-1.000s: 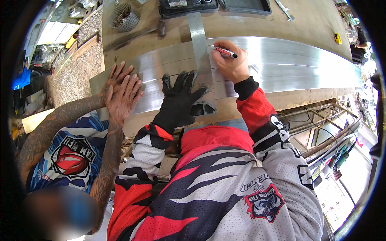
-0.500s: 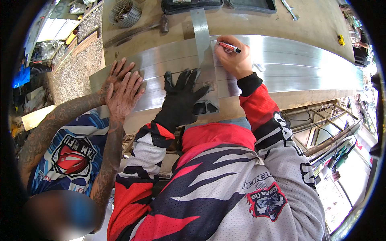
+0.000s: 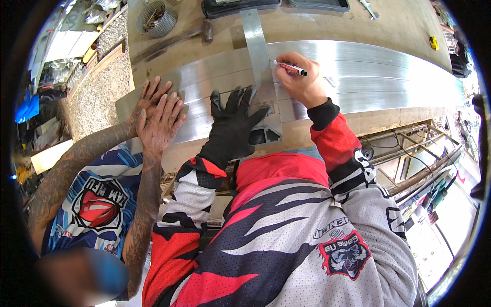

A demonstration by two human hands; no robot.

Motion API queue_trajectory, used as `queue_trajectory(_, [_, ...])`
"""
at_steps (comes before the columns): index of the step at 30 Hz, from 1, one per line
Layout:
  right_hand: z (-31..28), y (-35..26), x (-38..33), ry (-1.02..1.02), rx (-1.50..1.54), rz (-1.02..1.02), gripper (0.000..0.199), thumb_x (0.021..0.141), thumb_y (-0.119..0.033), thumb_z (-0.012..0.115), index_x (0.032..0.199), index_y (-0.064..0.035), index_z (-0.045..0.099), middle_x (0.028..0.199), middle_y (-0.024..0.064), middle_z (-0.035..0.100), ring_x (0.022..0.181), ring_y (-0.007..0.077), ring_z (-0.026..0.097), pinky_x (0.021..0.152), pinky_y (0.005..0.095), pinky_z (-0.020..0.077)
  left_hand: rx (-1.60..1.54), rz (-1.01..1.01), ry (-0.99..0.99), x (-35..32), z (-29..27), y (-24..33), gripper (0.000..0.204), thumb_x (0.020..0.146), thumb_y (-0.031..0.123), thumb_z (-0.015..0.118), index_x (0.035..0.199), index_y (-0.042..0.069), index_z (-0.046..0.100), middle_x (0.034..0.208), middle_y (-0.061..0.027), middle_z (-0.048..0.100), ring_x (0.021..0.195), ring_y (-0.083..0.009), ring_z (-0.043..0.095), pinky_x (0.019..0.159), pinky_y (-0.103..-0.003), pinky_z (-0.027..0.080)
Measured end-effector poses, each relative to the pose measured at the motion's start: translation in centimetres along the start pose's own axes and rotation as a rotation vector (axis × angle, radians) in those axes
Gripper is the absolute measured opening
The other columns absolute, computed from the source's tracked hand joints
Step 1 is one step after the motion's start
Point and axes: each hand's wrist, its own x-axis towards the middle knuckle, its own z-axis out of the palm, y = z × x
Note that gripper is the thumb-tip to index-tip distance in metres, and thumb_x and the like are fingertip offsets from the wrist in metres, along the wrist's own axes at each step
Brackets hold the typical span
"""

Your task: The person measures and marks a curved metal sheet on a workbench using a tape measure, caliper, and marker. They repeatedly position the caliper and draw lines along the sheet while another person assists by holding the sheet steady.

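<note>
Bare right hand [image 3: 303,84] pinching a red marker [image 3: 290,68] upper centre, gloved left hand [image 3: 236,118] lying flat on a metal square [image 3: 258,61], long aluminium sheet [image 3: 378,77] stretching across wooden worktop [image 3: 317,28], co-worker's hands [image 3: 158,115] pressing at left, gravel floor [image 3: 97,82] showing upper left.

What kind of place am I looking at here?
Most likely a metal fabrication workshop: a long aluminium sheet lies on a wooden workbench, with a hammer and a metal square on it.

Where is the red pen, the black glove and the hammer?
red pen [image 3: 290,68], head view, on the middle of its red barrel.
black glove [image 3: 232,125], head view, on the back of the gloved left hand.
hammer [image 3: 206,30], head view, on its dark head.
</note>
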Motion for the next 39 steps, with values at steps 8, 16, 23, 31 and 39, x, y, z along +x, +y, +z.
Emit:
queue_trajectory(8, [-0.3,-0.3,-0.1,0.030,0.032,0.002,0.017,0.079,-0.011,0.066,0.094,-0.0042,0.071,0.082,0.0167,0.071,0.075,0.0325,0.071,0.069,0.0364,0.0564,0.024,0.011,0.059,0.0,0.8,-0.2,0.091,0.060,0.040,0.080,0.146,0.028,0.053,0.160,-0.0218,0.029,0.150,-0.0430,0.021,0.117,-0.069,-0.002])
queue_trajectory(16, [-7.4,-1.2,-3.5,0.283,0.221,0.219,0.019,0.085,-0.012,0.072,0.101,-0.0007,0.071,0.090,0.0060,0.074,0.083,0.0101,0.068,0.073,0.0265,0.0539,0.045,-0.085,0.322,-3.4,4.1,1.2,0.062,0.062,0.030,0.076,0.122,0.020,0.065,0.127,-0.0155,0.051,0.127,-0.0382,0.041,0.108,-0.063,0.026])
queue_trajectory(23, [-14.8,-0.3,-10.5,0.403,0.120,0.219,0.019,0.085,-0.006,0.074,0.102,0.0017,0.070,0.089,0.0066,0.072,0.081,0.0108,0.067,0.071,0.0257,0.0522,-0.217,-0.211,0.142,-4.7,-0.7,2.8,0.051,0.066,0.036,0.076,0.108,0.010,0.064,0.099,-0.0110,0.061,0.100,-0.0340,0.056,0.092,-0.049,0.039])
queue_trajectory(31, [-23.9,2.8,-14.4,0.713,0.446,0.210,0.022,0.095,-0.004,0.065,0.117,0.0019,0.065,0.097,0.0112,0.072,0.079,0.0129,0.067,0.075,0.0265,0.0557,-0.326,0.184,0.286,-0.1,-3.4,15.6,0.057,0.067,0.047,0.078,0.104,0.006,0.062,0.098,-0.0168,0.060,0.093,-0.0377,0.058,0.084,-0.048,0.043])
queue_trajectory(39, [-41.4,10.5,-22.2,0.981,0.282,0.120,0.025,0.101,-0.003,0.055,0.125,-0.0005,0.061,0.101,0.0135,0.073,0.076,0.0127,0.064,0.071,0.0271,0.0532,-0.256,0.326,0.227,18.0,4.1,32.8,0.057,0.065,0.039,0.085,0.106,0.007,0.061,0.100,-0.0165,0.059,0.099,-0.0376,0.059,0.083,-0.049,0.049])
